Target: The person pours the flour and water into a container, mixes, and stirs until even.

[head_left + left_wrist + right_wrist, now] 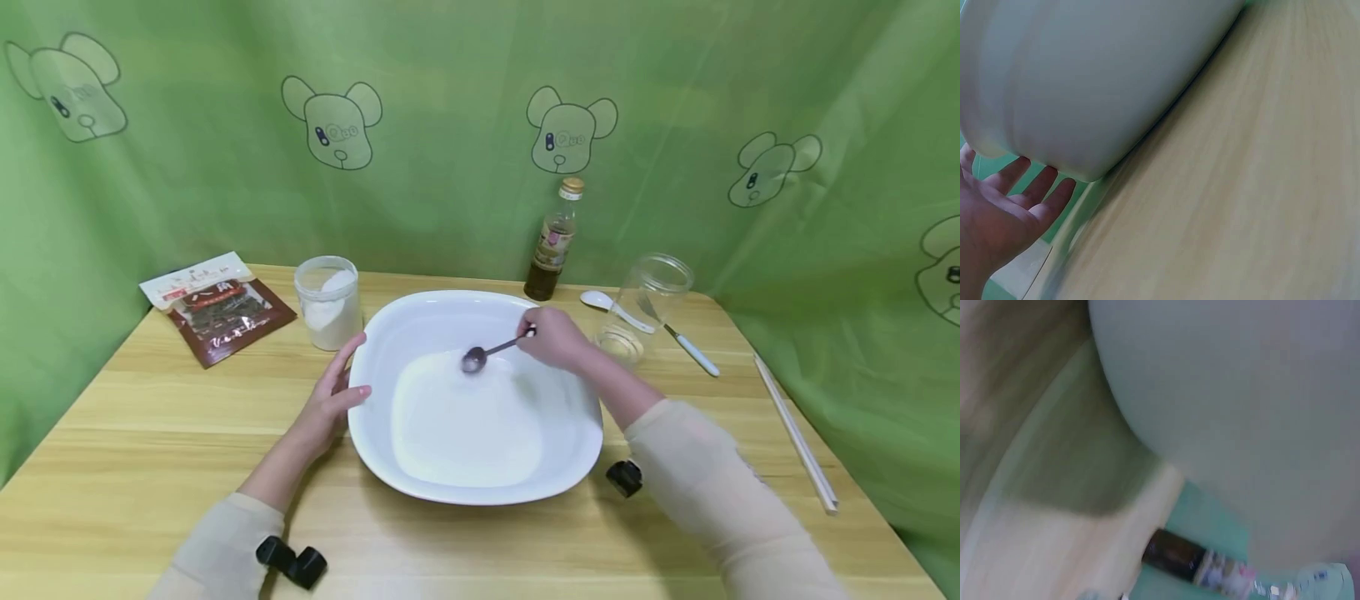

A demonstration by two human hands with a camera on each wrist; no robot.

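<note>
White and glossy, the basin [378,417] sits on the wooden table [150,467], close in front of the person. At its left edge is the left hand [327,404], fingers extended and spread — thumb tip at the rim, other fingertips against the outer wall, as the left wrist view shows; it touches the basin without clenching. The right hand [555,336] reaches over the far right part of the basin and pinches the handle of the dark spoon [474,360]. That spoon slants down to the left, its bowl over the basin's inside; whether it meets the bottom cannot be told.

Just beyond the left hand stands a tub [330,312] of white stuff, near the basin, and farther left a brown-and-white packet [225,308] lies flat. Behind the basin, to the right, an upright bottle [550,258] holds dark liquid under a yellowish cap. Right of the basin stands a clear jar [637,300]; the white spoon [596,298] and a knife [693,352] with a pale handle lie partly behind it. Pale sticks [798,437] lie along the table's right side. Green curtain [450,217] — printed with cartoon animal heads — hangs around the back and sides.
</note>
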